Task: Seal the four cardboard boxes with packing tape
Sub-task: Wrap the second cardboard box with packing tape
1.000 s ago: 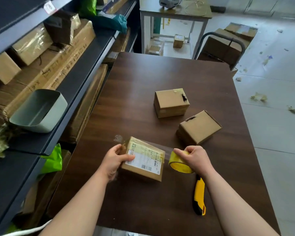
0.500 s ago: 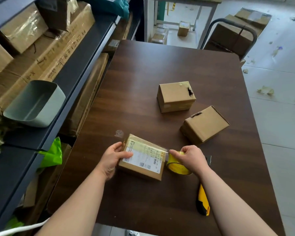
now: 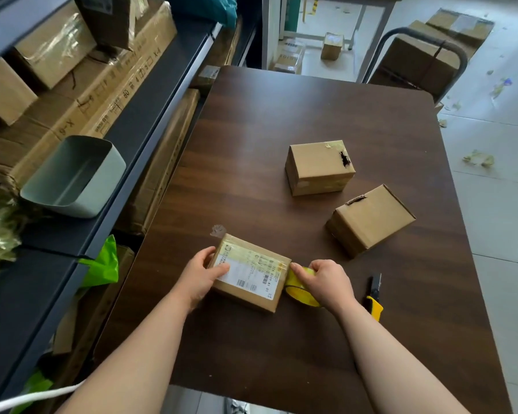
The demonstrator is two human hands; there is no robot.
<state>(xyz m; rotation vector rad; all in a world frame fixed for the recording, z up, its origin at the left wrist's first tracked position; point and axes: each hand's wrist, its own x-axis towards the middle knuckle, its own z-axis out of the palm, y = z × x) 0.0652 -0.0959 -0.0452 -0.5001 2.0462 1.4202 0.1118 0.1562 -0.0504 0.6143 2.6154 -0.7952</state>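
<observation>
A flat labelled cardboard box [image 3: 251,271] lies near the front of the dark wooden table [image 3: 281,115]. My left hand [image 3: 199,274] grips its left end, thumb on the label. My right hand [image 3: 326,282] holds a yellow tape roll [image 3: 298,289] pressed against the box's right edge, and clear tape runs across the box top. Two more cardboard boxes stand further back: one with a torn dark hole [image 3: 319,167] and one turned at an angle [image 3: 370,219].
A yellow-handled utility knife [image 3: 375,297] lies right of my right hand. Dark shelving with cartons and a grey bin [image 3: 75,177] runs along the left. A trolley with boxes [image 3: 422,55] stands behind the table's far right corner.
My right hand has brought the tape roll leftward and down to the box's right edge, laying the stretched tape onto the box top. My left hand keeps its grip.
</observation>
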